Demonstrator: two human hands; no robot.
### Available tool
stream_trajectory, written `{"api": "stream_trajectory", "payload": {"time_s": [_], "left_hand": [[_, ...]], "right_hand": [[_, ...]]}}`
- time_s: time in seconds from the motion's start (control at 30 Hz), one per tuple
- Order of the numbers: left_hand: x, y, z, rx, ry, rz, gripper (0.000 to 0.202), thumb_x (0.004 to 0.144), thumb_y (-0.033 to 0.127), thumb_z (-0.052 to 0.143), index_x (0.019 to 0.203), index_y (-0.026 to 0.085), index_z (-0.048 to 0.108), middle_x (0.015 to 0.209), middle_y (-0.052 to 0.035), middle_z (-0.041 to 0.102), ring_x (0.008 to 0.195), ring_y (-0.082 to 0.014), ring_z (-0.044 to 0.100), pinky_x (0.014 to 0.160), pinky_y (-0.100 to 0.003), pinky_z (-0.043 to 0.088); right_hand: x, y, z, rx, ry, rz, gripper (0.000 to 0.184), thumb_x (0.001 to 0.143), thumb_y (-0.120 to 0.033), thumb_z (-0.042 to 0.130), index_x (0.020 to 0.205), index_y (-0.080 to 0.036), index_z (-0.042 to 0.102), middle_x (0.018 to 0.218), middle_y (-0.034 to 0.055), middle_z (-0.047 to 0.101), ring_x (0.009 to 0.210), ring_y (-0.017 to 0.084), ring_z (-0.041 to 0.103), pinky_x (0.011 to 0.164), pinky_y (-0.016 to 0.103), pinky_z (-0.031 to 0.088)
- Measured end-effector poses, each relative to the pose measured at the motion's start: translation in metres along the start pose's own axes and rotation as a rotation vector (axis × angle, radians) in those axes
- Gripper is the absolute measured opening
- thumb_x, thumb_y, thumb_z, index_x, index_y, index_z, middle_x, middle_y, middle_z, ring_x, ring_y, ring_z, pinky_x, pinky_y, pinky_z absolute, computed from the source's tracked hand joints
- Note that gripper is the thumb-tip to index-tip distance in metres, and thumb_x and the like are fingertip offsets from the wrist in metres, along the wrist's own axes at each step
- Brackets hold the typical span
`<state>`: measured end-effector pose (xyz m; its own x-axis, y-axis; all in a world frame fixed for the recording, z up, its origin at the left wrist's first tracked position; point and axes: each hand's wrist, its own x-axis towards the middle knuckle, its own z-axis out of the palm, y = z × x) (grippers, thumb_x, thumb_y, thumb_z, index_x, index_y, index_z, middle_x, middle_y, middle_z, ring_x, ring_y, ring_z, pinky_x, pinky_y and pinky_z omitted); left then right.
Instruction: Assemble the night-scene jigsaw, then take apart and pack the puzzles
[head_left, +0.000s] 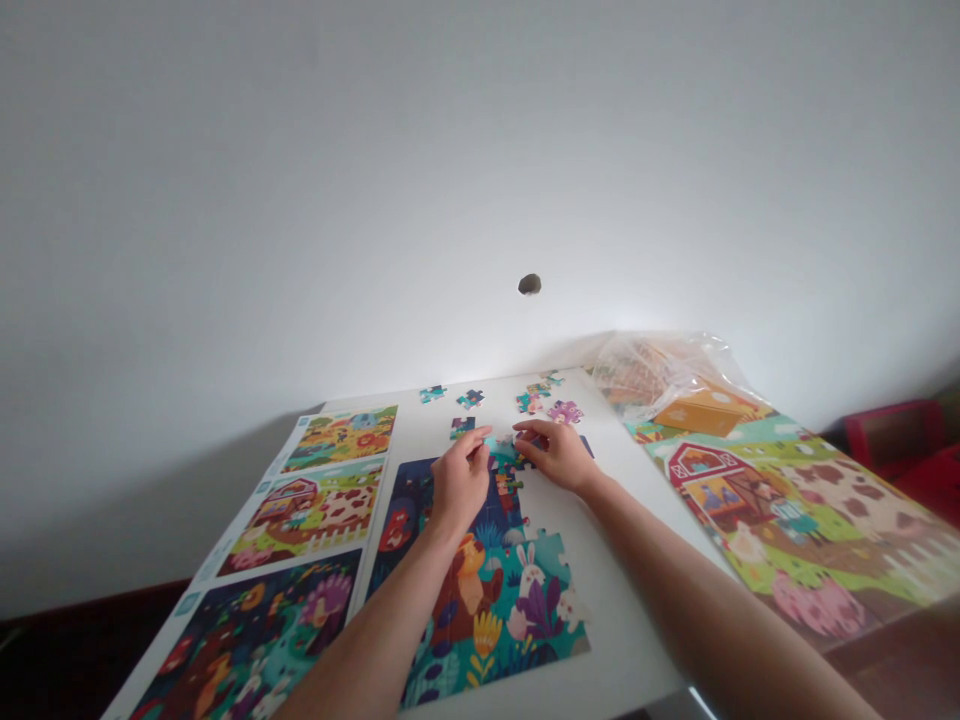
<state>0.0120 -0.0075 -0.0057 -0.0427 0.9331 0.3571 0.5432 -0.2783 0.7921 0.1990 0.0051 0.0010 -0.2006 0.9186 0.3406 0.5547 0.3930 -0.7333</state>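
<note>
A partly joined jigsaw puzzle [480, 600] with a bear, rabbits and plants lies on the white table. At its far edge, teal puzzle pieces [507, 452] show between my two hands. My left hand [463, 475] reaches over the puzzle, its thumb and fingertips pinched at the left edge of the teal pieces. My right hand [556, 455] is bent in from the right, thumb and fingers closed at their right side. The fingers partly hide the pieces, so their exact fit is unclear. A dark blue piece [587, 446] shows behind my right hand.
Loose pieces [471, 399] lie near the wall, with a purple piece [565, 411] beyond my right hand. A picture sheet [300, 520] lies left. On the right are a farm picture [795, 520], a clear plastic bag [660, 365] and an orange box [697, 411].
</note>
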Motion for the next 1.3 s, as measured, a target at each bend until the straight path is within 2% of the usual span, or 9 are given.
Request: {"api": "stream_trajectory", "payload": {"time_s": [0.23,0.53,0.67,0.77,0.83,0.9,1.07,1.2,1.3], "left_hand": [[-0.001,0.002,0.001,-0.161,-0.027,0.05,0.027,0.086,0.028,0.052,0.106,0.018,0.068,0.108,-0.0076,0.073,0.098,-0.0192,0.068,0.09,-0.031,0.052],[-0.003,0.012,-0.002,-0.285,-0.088,-0.014,0.029,0.085,0.029,0.051,0.102,0.015,0.069,0.101,-0.0079,0.074,0.089,-0.0192,0.069,0.082,-0.029,0.053],[-0.006,0.012,0.0,-0.153,-0.177,0.021,0.035,0.086,0.028,0.05,0.117,0.016,0.063,0.089,-0.0051,0.075,0.078,-0.0177,0.069,0.079,-0.03,0.053],[-0.009,0.014,0.001,0.008,-0.308,0.113,0.034,0.086,0.023,0.05,0.117,0.02,0.065,0.088,-0.0036,0.076,0.08,-0.018,0.069,0.084,-0.031,0.051],[-0.011,0.017,0.001,0.11,-0.361,0.187,0.029,0.085,0.021,0.052,0.107,0.024,0.071,0.095,-0.0035,0.075,0.09,-0.0196,0.068,0.09,-0.032,0.049],[-0.013,0.018,0.002,0.18,-0.371,0.25,0.026,0.085,0.02,0.053,0.1,0.025,0.074,0.099,-0.0036,0.074,0.097,-0.0208,0.066,0.092,-0.034,0.047],[-0.015,0.018,0.002,0.291,-0.291,0.305,0.025,0.086,0.017,0.051,0.095,0.024,0.074,0.097,-0.0054,0.071,0.097,-0.0209,0.062,0.089,-0.034,0.045],[-0.012,0.015,-0.001,0.446,-0.082,0.172,0.023,0.084,0.019,0.053,0.095,0.025,0.073,0.102,-0.0066,0.068,0.102,-0.0246,0.059,0.088,-0.039,0.043],[-0.01,0.011,-0.002,0.522,-0.015,0.079,0.023,0.083,0.023,0.055,0.099,0.025,0.072,0.11,-0.008,0.066,0.107,-0.0278,0.057,0.089,-0.043,0.042]], "right_hand": [[0.002,0.007,0.007,0.263,0.015,0.063,0.025,0.083,-0.035,0.061,0.097,-0.017,0.07,0.076,0.0019,0.071,0.068,0.015,0.064,0.064,0.024,0.048],[0.005,0.01,0.006,0.454,0.087,0.1,0.031,0.079,-0.043,0.063,0.092,-0.015,0.07,0.083,0.0053,0.073,0.076,0.019,0.067,0.069,0.029,0.052],[0.006,0.015,0.0,0.301,0.265,0.167,0.028,0.08,-0.042,0.061,0.089,-0.016,0.071,0.082,0.0055,0.073,0.075,0.019,0.067,0.068,0.028,0.052],[0.006,0.02,-0.007,0.198,0.416,0.306,0.03,0.081,-0.041,0.056,0.093,-0.017,0.069,0.068,0.0034,0.07,0.061,0.017,0.064,0.061,0.028,0.051],[0.005,0.023,-0.01,0.181,0.41,0.371,0.03,0.081,-0.04,0.055,0.095,-0.017,0.068,0.061,0.0015,0.068,0.052,0.016,0.061,0.056,0.027,0.049],[0.005,0.024,-0.011,0.141,0.384,0.382,0.026,0.079,-0.037,0.057,0.093,-0.018,0.068,0.067,0.0022,0.07,0.054,0.016,0.063,0.057,0.026,0.049],[0.005,0.022,-0.006,-0.03,0.326,0.364,0.015,0.077,-0.031,0.062,0.085,-0.022,0.07,0.079,0.0028,0.074,0.076,0.019,0.069,0.07,0.028,0.049],[0.005,0.023,-0.005,-0.047,0.265,0.352,0.016,0.078,-0.031,0.063,0.089,-0.022,0.07,0.082,0.0021,0.074,0.078,0.019,0.069,0.074,0.028,0.049],[0.005,0.024,-0.005,-0.092,0.24,0.336,0.02,0.078,-0.031,0.064,0.095,-0.023,0.071,0.087,0.002,0.074,0.08,0.019,0.068,0.075,0.029,0.049]]}}
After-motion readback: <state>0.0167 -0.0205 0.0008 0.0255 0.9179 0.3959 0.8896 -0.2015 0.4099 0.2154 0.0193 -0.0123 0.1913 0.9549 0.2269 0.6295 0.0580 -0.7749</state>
